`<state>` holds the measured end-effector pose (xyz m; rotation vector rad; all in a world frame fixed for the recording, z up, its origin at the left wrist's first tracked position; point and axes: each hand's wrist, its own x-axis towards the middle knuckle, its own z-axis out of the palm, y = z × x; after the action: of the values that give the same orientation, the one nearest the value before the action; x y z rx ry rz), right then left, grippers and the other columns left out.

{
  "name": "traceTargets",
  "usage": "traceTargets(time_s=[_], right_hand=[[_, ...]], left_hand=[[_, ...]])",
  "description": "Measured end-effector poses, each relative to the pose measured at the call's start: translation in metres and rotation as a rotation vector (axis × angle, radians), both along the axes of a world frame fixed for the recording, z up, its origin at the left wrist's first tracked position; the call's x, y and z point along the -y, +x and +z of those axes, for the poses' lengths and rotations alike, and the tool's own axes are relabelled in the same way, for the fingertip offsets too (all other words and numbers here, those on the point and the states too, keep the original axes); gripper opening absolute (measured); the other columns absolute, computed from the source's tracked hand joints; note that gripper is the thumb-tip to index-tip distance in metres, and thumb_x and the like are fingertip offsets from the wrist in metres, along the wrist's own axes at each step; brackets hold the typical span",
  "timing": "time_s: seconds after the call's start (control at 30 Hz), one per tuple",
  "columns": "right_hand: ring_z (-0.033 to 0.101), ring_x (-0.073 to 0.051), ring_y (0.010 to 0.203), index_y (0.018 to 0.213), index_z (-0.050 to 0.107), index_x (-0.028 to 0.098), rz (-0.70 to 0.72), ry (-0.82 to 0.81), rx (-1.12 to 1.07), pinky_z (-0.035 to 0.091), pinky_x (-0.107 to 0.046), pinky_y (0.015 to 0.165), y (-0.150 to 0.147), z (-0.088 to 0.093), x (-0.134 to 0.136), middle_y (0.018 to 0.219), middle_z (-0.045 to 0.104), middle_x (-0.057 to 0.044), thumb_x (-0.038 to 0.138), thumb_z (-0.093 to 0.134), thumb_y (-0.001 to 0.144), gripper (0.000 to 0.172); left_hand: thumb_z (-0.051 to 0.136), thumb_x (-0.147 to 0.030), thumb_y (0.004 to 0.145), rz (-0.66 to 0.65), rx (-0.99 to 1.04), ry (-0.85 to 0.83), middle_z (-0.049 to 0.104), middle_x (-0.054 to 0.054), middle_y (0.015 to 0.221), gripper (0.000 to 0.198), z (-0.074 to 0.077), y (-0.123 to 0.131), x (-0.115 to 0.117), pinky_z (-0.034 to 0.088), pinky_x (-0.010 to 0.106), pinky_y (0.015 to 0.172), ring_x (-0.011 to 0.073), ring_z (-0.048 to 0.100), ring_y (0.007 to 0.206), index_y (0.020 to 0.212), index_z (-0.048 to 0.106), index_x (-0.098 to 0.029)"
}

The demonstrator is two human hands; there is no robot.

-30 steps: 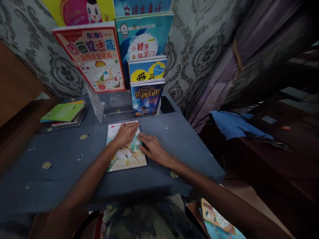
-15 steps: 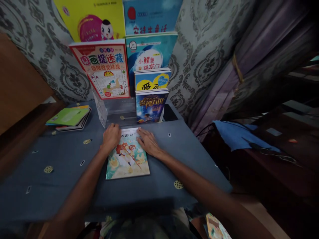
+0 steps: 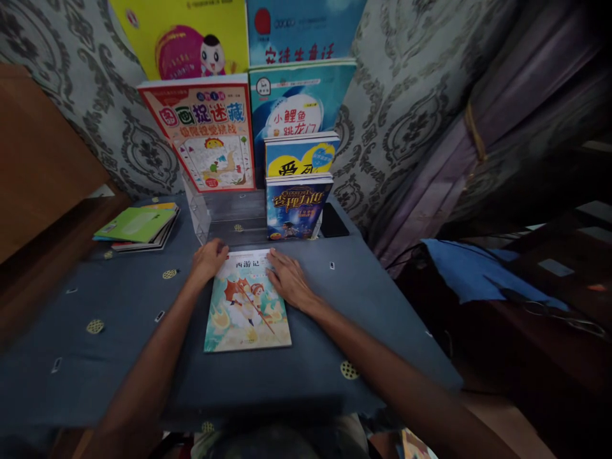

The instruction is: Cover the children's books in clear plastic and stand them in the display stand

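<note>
A thin paperback book (image 3: 247, 312) with a pale green illustrated cover lies flat on the dark cloth-covered table, its title side up. My left hand (image 3: 209, 260) is at its upper left corner, the fingers loosely bent and partly hidden behind the knuckles. At the upper right edge, my right hand (image 3: 290, 278) rests with fingers stretched over the cover's margin. Neither hand lifts the book. Just beyond stands a clear display rack (image 3: 199, 217) bearing a red-bordered picture book (image 3: 210, 137) and a dark blue book (image 3: 297, 207).
A yellow-and-blue book (image 3: 301, 156), a teal book (image 3: 301, 102) and two larger ones stand higher up. Several thin books (image 3: 138, 226) are stacked at the left. A black phone-like slab (image 3: 335, 220) lies right of the rack. Patterned wallpaper (image 3: 406, 83) and a curtain (image 3: 444, 159) are behind.
My left hand has slid slightly left, uncovering more of the book's upper left corner and title. My right hand stays at the right edge. The camera view has shifted a little.
</note>
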<state>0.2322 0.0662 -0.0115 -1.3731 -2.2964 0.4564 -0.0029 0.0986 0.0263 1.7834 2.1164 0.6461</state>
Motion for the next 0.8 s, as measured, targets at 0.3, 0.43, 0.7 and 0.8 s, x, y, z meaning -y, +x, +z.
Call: traceTargets(time_s=[0.3, 0.43, 0.7, 0.8], right_hand=[[0.044, -0.03, 0.143, 0.144, 0.051, 0.008, -0.031, 0.005, -0.035, 0.037, -0.049, 0.116, 0.001, -0.008, -0.002, 0.154, 0.046, -0.021, 0.024, 0.045, 0.098, 0.049], [0.046, -0.03, 0.142, 0.144, 0.051, 0.009, -0.011, 0.035, -0.068, 0.037, -0.047, 0.118, 0.003, -0.014, -0.004, 0.154, 0.046, -0.02, 0.026, 0.043, 0.099, 0.049], [0.042, -0.031, 0.144, 0.147, 0.048, 0.014, -0.014, 0.082, -0.194, 0.036, -0.049, 0.119, 0.007, -0.031, -0.009, 0.158, 0.04, -0.016, 0.033, 0.041, 0.1, 0.051], [0.037, -0.032, 0.147, 0.15, 0.044, 0.012, -0.024, 0.06, -0.256, 0.034, -0.05, 0.12, 0.007, -0.036, -0.01, 0.16, 0.036, -0.018, 0.037, 0.039, 0.101, 0.056]], left_hand=[[0.07, -0.048, 0.072, 0.105, 0.658, -0.031, 0.065, 0.002, 0.074, 0.039, -0.013, -0.012, -0.012, 0.047, 0.023, 0.052, 0.0182, 0.064, 0.067, 0.094, 0.065, -0.016], [0.078, -0.045, 0.065, 0.106, 0.848, -0.035, 0.062, -0.001, 0.064, 0.038, -0.022, -0.002, -0.014, 0.041, 0.021, 0.048, 0.0129, 0.056, 0.052, 0.086, 0.065, -0.016], [0.082, -0.048, 0.066, 0.102, 1.091, -0.023, 0.06, -0.004, 0.057, 0.043, -0.025, 0.009, -0.013, 0.04, 0.02, 0.045, 0.0112, 0.055, 0.044, 0.088, 0.064, -0.015], [0.082, -0.051, 0.067, 0.074, 1.156, -0.006, 0.062, -0.002, 0.057, 0.046, -0.022, 0.013, -0.012, 0.042, 0.021, 0.046, 0.012, 0.057, 0.044, 0.086, 0.064, -0.014]])
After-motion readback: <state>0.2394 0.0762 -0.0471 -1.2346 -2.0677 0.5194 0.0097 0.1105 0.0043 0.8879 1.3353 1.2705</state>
